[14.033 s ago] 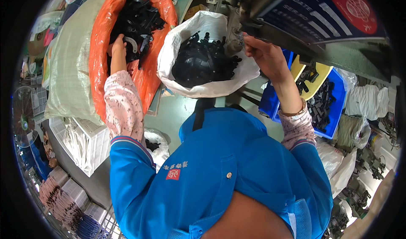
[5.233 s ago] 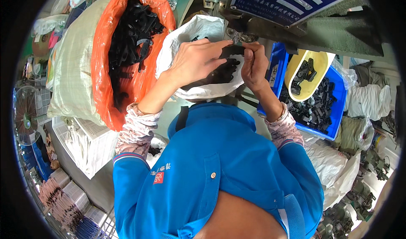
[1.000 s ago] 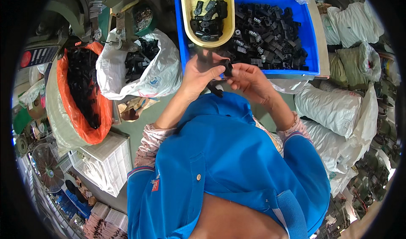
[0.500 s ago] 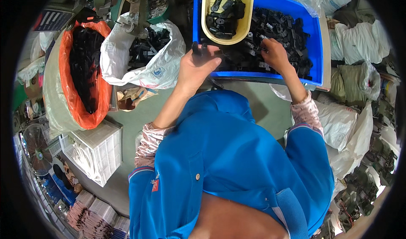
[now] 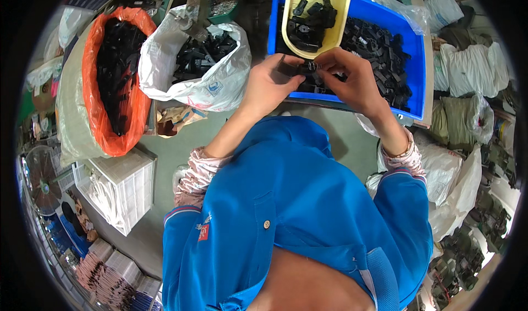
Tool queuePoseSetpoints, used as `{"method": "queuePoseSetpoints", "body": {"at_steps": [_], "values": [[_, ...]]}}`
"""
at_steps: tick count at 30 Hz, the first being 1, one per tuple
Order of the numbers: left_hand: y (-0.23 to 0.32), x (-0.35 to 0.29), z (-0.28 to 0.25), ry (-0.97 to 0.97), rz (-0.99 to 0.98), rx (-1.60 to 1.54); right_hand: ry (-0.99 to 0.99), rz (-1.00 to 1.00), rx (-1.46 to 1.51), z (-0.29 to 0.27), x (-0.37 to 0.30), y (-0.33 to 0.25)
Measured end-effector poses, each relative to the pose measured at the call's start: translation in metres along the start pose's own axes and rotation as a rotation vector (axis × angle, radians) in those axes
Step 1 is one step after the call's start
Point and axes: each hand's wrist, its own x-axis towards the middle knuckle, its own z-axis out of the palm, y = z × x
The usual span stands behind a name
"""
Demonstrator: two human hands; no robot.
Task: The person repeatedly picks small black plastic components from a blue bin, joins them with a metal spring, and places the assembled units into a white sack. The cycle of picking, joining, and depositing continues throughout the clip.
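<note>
My left hand [image 5: 268, 85] is closed on a small black plastic part [image 5: 294, 69], over the near edge of the blue bin. From the right, my right hand [image 5: 352, 80] pinches a small metal coil spring [image 5: 312, 66] against the end of that part. Whether the spring sits inside the part or only touches it, I cannot tell. Just beyond my hands stands a yellow tub [image 5: 290, 36] holding several black plastic parts [image 5: 314, 25]. The blue bin [image 5: 419, 85] under it is filled with many loose black parts [image 5: 379, 52].
Left of the bin, a white sack [image 5: 159, 82] and an orange-lined sack [image 5: 91, 96] hold black parts. A white plastic crate [image 5: 129, 192] stands on the floor at left. White bags [image 5: 440, 168] crowd the right side. A fan [image 5: 44, 179] stands far left.
My right hand has moved left, out of the bin's loose parts, bringing a spring to the black part in my left hand. The whole view has shifted slightly.
</note>
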Motion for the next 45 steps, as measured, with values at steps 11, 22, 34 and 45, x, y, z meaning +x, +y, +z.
{"method": "queuePoseSetpoints", "body": {"at_steps": [11,22,34,45], "values": [[0.001,-0.01,-0.016,0.086,0.102,0.167,-0.239,-0.438,-0.636,0.018,0.032,-0.037],[0.006,-0.009,-0.028,0.091,0.115,-0.016,-0.058,0.277,0.301,0.009,0.03,-0.007],[0.003,0.008,-0.03,-0.189,0.243,-0.102,-0.067,0.716,1.503,0.045,0.003,0.06],[0.006,0.019,-0.038,-0.07,0.319,0.223,0.098,0.575,1.366,0.046,-0.013,0.056]]}}
